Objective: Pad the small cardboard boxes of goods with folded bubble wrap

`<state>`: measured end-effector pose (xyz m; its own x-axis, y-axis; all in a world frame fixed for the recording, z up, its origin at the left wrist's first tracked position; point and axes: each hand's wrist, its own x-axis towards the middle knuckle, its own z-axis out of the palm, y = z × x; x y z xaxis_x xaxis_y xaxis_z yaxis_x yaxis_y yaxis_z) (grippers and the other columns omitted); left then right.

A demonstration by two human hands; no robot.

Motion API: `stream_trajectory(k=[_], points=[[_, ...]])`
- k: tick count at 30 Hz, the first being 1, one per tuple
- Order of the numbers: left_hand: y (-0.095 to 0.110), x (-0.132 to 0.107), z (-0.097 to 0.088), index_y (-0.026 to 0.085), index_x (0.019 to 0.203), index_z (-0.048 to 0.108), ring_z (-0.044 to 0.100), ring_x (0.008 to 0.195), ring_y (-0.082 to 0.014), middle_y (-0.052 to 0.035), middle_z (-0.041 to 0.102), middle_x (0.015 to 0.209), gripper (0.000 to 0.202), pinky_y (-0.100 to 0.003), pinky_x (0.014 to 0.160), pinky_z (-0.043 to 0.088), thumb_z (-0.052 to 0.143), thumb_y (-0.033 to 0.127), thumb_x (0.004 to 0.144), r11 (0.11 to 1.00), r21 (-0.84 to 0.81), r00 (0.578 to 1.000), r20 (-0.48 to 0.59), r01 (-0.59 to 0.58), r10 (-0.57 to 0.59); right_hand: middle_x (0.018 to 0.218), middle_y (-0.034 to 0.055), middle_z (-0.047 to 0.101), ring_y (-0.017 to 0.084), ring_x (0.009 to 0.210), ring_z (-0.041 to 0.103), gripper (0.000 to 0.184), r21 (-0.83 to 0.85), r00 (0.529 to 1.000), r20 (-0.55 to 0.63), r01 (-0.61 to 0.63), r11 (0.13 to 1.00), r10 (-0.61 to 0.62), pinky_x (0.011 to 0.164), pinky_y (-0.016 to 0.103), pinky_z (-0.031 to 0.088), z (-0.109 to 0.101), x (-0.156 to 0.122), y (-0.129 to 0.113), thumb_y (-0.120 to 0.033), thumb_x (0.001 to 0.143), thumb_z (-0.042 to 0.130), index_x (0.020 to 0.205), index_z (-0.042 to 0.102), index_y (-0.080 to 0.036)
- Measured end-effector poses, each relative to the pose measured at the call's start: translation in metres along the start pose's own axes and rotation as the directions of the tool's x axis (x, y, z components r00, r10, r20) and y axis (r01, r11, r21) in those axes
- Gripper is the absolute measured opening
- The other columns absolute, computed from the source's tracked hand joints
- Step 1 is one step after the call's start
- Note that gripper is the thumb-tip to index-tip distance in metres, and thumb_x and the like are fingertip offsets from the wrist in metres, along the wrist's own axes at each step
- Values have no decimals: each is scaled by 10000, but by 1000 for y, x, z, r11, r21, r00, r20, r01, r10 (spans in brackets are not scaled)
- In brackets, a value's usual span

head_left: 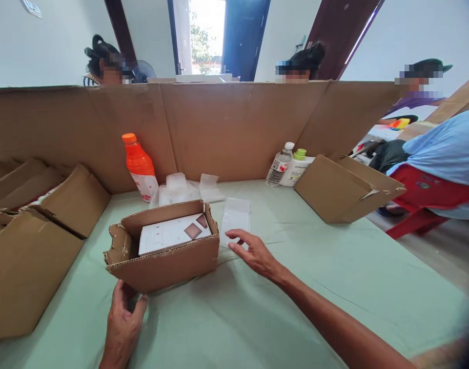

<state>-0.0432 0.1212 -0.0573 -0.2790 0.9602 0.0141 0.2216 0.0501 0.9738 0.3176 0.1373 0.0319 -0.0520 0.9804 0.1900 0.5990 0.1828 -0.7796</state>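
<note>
An open cardboard box (168, 266) with torn, uneven rims stands on the green-covered table. Inside it lies a white printed carton (163, 238) with brown diamond shapes near its right end. My left hand (124, 312) is at the box's near left corner, thumb and fingers apart; its fingertips are partly hidden under the box's edge, and I cannot tell whether they touch it. To the right of the box, my right hand (253, 251) hovers with thumb and forefinger apart, holding nothing. Just beyond that hand lies a flat clear plastic bag (236, 212).
Bubble wrap (176, 189) and an orange bottle (140, 166) are behind the box. A water bottle (279, 165), a white bottle (297, 169) and another cardboard box (334, 192) stand at right. Larger cartons (34, 266) fill the left. A cardboard partition (238, 128) screens off other people.
</note>
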Motion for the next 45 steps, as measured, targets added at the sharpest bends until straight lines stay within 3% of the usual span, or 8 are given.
stream_trajectory(k=[6, 12, 19, 27, 31, 37, 42, 45], points=[[3, 17, 3, 196, 1169, 549, 672, 956, -263, -82, 668, 1049, 651, -394, 871, 545, 790, 431, 611, 1000, 1, 1000, 1, 20, -20, 1292, 67, 685, 247, 1182, 637, 479, 356, 996, 90, -49, 933, 18, 997, 397, 514, 45, 8, -11, -548, 1023, 373, 1279, 642, -245], [26, 69, 42, 213, 1460, 371, 640, 1092, -266, -112, 626, 1198, 927, -470, 1030, 469, 778, 414, 651, 999, -26, 999, -31, -23, 22, 1417, 83, 610, 247, 1321, 552, 595, 337, 998, -48, -11, 942, 29, 1120, 420, 433, 63, 48, 4, -625, 1010, 320, 1374, 583, -235], [16, 88, 58, 198, 1433, 411, 625, 1055, -246, -93, 616, 1134, 894, -440, 1005, 478, 775, 428, 649, 999, -46, 997, -79, -23, 19, 1288, 74, 693, 219, 1194, 627, 384, -199, 992, -88, 68, 978, -87, 1033, 402, 492, 31, 122, 53, -295, 1008, 390, 1282, 650, -230], [9, 83, 58, 194, 1456, 398, 607, 1014, -226, -98, 597, 1143, 874, -400, 956, 476, 748, 401, 682, 996, -67, 993, -103, -56, 49, 1172, 154, 717, 346, 1202, 561, 179, -437, 981, -162, 26, 899, -107, 1012, 535, 398, 18, 216, 77, -90, 793, 616, 871, 749, -182], [7, 88, 58, 185, 1465, 390, 603, 1020, -230, -88, 597, 1100, 882, -410, 971, 476, 751, 372, 682, 996, -69, 993, -106, -64, 57, 1321, 115, 655, 314, 1278, 517, 215, -474, 934, -297, 36, 880, -198, 1058, 529, 358, -9, 179, 48, -187, 907, 532, 998, 726, -206], [22, 78, 51, 174, 1512, 341, 567, 1185, -290, -173, 552, 1335, 895, -481, 1036, 452, 728, 357, 725, 994, 14, 991, -87, -104, 105, 1261, 68, 695, 279, 1229, 591, 175, -566, 858, -267, 229, 792, -439, 1006, 475, 427, -16, 30, 2, -190, 928, 534, 987, 683, -262], [48, 19, 22, 233, 1520, 355, 515, 1304, -309, -150, 490, 1481, 810, -508, 1094, 418, 698, 332, 793, 962, 160, 962, -125, -222, 242, 1240, 66, 712, 289, 1143, 649, 161, -350, 905, 22, 404, 845, -424, 928, 482, 491, 19, -72, -3, -306, 918, 621, 1070, 675, -303], [54, -23, 10, 217, 1377, 547, 549, 1272, -307, -129, 565, 1405, 585, -508, 1104, 419, 663, 317, 813, 927, 248, 959, 31, -282, 283, 1262, 77, 701, 286, 1146, 652, 229, -238, 943, 26, 329, 914, -332, 954, 495, 490, 19, -93, -2, -373, 956, 581, 1159, 661, -306]])
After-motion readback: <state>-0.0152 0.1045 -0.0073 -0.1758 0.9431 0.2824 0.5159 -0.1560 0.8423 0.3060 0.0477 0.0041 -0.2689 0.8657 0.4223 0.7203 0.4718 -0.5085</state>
